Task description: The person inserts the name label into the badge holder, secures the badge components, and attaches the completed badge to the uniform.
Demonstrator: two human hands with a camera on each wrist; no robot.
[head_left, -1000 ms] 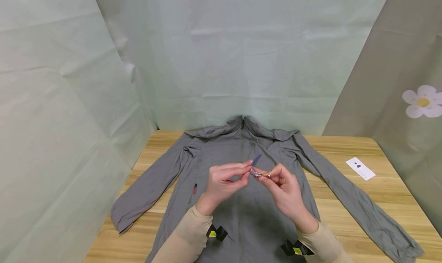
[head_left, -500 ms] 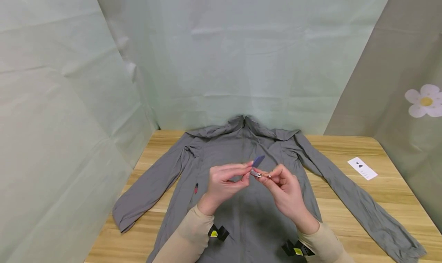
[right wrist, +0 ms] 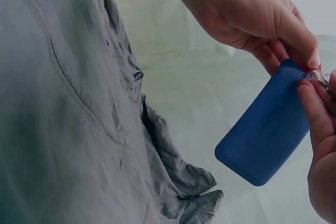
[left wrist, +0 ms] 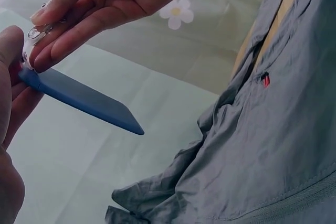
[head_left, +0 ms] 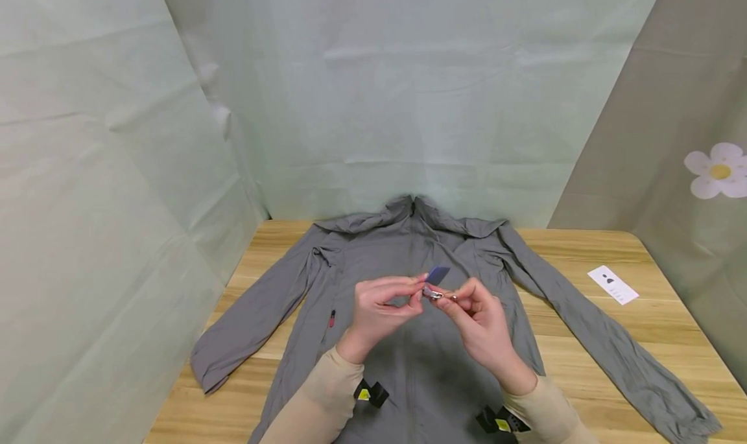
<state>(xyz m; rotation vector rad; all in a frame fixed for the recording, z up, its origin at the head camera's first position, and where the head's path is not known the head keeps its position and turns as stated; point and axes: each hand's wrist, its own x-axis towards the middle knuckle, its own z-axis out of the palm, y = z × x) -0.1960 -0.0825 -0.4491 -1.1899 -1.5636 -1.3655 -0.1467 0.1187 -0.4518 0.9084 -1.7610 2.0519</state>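
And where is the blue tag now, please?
In the head view, the blue tag is just right of centre, sticking out from the left hand, near the right hand, over the jacket.

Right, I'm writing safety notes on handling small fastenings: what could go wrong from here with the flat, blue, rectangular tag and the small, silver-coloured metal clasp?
The flat, blue, rectangular tag is held only near one end, so it might slip and drop onto the grey fabric jacket below.

The small, silver-coloured metal clasp sits where the left hand and right hand meet, so skin could get nipped.
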